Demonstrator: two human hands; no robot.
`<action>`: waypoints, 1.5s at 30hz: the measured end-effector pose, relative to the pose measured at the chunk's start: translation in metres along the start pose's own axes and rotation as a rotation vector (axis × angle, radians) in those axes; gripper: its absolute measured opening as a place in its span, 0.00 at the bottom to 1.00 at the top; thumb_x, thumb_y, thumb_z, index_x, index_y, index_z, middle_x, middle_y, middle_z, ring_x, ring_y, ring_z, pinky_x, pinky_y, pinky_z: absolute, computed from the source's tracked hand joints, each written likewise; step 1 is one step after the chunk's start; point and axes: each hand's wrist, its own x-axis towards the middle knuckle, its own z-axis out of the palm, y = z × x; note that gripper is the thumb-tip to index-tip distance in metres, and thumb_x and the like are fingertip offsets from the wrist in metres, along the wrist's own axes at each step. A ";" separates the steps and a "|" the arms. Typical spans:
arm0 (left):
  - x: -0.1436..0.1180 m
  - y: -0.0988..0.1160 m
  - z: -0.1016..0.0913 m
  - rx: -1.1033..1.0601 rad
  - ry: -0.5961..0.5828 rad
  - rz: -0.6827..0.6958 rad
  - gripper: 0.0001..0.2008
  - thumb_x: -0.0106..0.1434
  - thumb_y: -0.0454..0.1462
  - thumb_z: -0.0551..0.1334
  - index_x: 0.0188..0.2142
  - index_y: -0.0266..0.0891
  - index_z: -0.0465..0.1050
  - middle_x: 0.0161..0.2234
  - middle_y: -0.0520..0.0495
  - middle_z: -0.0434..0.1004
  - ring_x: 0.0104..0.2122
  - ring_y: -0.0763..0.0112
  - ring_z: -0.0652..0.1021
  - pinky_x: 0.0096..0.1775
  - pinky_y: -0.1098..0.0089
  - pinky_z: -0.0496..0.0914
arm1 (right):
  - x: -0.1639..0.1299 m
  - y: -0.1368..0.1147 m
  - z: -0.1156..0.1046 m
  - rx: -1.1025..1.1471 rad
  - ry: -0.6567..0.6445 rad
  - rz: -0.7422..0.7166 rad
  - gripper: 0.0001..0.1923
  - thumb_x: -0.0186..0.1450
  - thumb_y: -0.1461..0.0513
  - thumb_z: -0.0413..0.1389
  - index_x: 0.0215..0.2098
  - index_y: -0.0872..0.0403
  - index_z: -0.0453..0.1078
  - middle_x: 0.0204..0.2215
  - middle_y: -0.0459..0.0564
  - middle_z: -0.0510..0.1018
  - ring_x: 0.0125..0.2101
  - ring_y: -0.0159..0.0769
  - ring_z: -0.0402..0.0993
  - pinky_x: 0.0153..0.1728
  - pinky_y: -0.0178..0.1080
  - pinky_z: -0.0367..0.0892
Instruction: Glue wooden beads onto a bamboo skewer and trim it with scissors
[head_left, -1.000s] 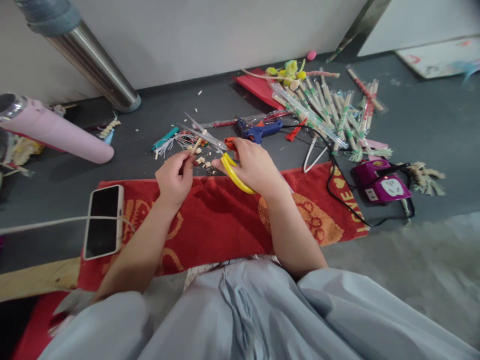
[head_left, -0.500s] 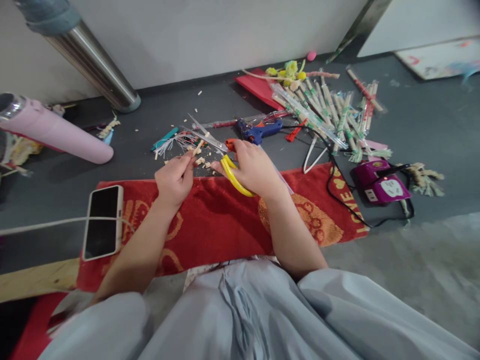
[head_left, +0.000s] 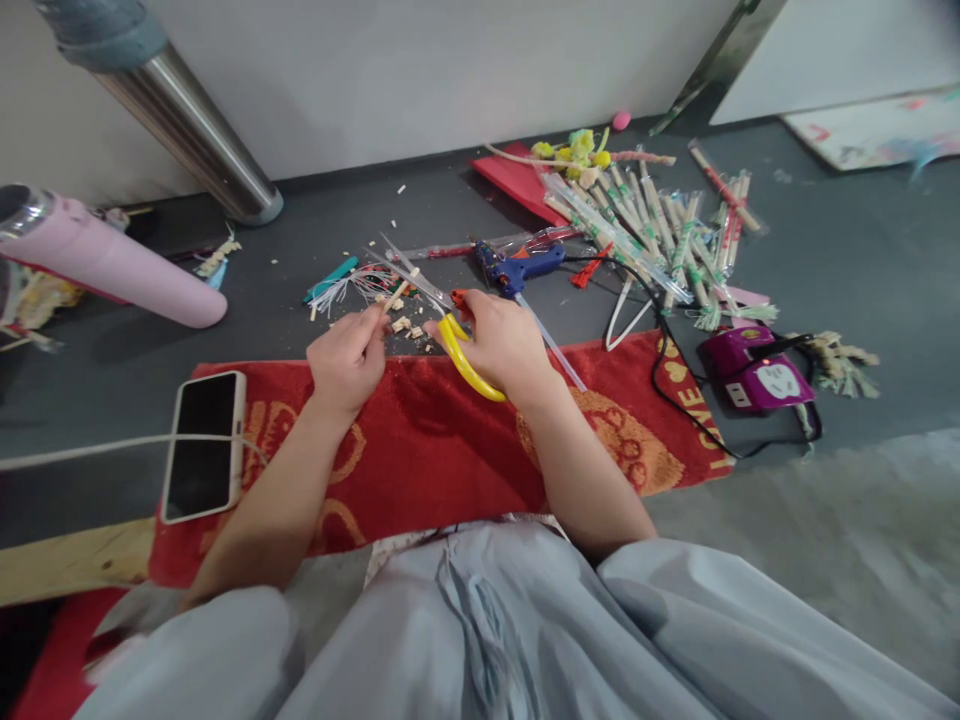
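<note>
My left hand [head_left: 347,362] pinches a thin, pale stick [head_left: 397,294] that slants up toward the right. My right hand [head_left: 504,343] is wrapped round the handles of a pair of scissors [head_left: 469,362] with a yellow loop and an orange part by the fingers. The scissor blades are parted, and the stick's upper end lies at them; I cannot tell whether they touch it. Small pale cut pieces [head_left: 405,326] lie scattered below the blades. Beside them are white strands [head_left: 346,290] and a teal object [head_left: 331,279].
A blue glue gun [head_left: 519,264] lies behind my right hand, its black cord running to a purple power socket block [head_left: 757,370]. Wrapped sticks [head_left: 652,220] are piled at the back right. A red towel [head_left: 442,450] lies before me, with a phone [head_left: 204,446], pink bottle [head_left: 127,262] and steel flask [head_left: 202,125] leftward.
My right hand and the scissors have shifted very slightly down. The left hand keeps its pinch on the stick, almost unmoved.
</note>
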 end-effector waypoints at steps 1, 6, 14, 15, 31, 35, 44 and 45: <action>0.000 0.000 0.000 -0.002 -0.008 -0.013 0.14 0.69 0.39 0.53 0.42 0.39 0.77 0.29 0.46 0.80 0.32 0.70 0.80 0.37 0.70 0.70 | 0.000 -0.001 0.000 -0.001 -0.010 0.009 0.33 0.66 0.39 0.43 0.43 0.58 0.70 0.38 0.57 0.80 0.38 0.44 0.76 0.34 0.37 0.59; -0.004 0.005 0.000 -0.056 0.026 0.005 0.16 0.69 0.42 0.52 0.50 0.40 0.73 0.45 0.39 0.77 0.47 0.60 0.76 0.52 0.58 0.65 | 0.003 -0.002 0.004 0.045 -0.020 0.054 0.33 0.66 0.39 0.43 0.41 0.58 0.70 0.38 0.57 0.80 0.37 0.45 0.77 0.32 0.37 0.56; -0.015 0.035 0.007 -0.309 -0.043 0.095 0.23 0.65 0.47 0.57 0.55 0.40 0.64 0.50 0.37 0.71 0.52 0.56 0.72 0.53 0.55 0.66 | 0.003 -0.007 0.010 0.283 -0.008 0.047 0.29 0.71 0.44 0.37 0.31 0.53 0.69 0.31 0.51 0.80 0.35 0.38 0.77 0.31 0.34 0.55; -0.017 0.037 0.009 -0.350 -0.089 0.074 0.29 0.64 0.51 0.57 0.59 0.40 0.59 0.54 0.35 0.68 0.55 0.54 0.70 0.55 0.53 0.65 | 0.003 -0.008 0.011 0.304 -0.016 0.033 0.29 0.72 0.45 0.37 0.31 0.53 0.69 0.30 0.50 0.80 0.35 0.37 0.77 0.31 0.34 0.56; -0.042 0.049 0.029 -0.628 -0.272 -0.219 0.59 0.45 0.60 0.69 0.67 0.43 0.40 0.68 0.31 0.44 0.69 0.42 0.43 0.66 0.42 0.45 | -0.001 -0.030 0.018 0.187 -0.155 -0.044 0.35 0.70 0.42 0.34 0.41 0.54 0.73 0.36 0.55 0.82 0.37 0.44 0.79 0.30 0.36 0.59; -0.042 0.049 0.032 -0.647 -0.239 -0.235 0.60 0.45 0.58 0.70 0.67 0.42 0.39 0.66 0.30 0.47 0.69 0.44 0.48 0.67 0.45 0.48 | 0.000 -0.030 0.020 0.160 -0.162 -0.060 0.34 0.70 0.41 0.35 0.42 0.55 0.73 0.36 0.55 0.82 0.37 0.45 0.80 0.30 0.37 0.61; -0.039 0.046 0.031 -0.663 -0.222 -0.174 0.56 0.46 0.56 0.70 0.65 0.42 0.42 0.64 0.31 0.51 0.68 0.43 0.51 0.66 0.42 0.49 | 0.000 -0.030 0.022 0.156 -0.137 -0.100 0.31 0.71 0.43 0.36 0.39 0.55 0.73 0.37 0.54 0.82 0.38 0.44 0.80 0.31 0.36 0.62; -0.039 0.046 0.031 -0.660 -0.219 -0.166 0.55 0.47 0.55 0.69 0.65 0.42 0.42 0.64 0.31 0.51 0.68 0.43 0.51 0.66 0.41 0.49 | 0.000 -0.030 0.022 0.158 -0.136 -0.096 0.31 0.71 0.43 0.36 0.39 0.55 0.72 0.36 0.54 0.82 0.38 0.44 0.80 0.31 0.36 0.62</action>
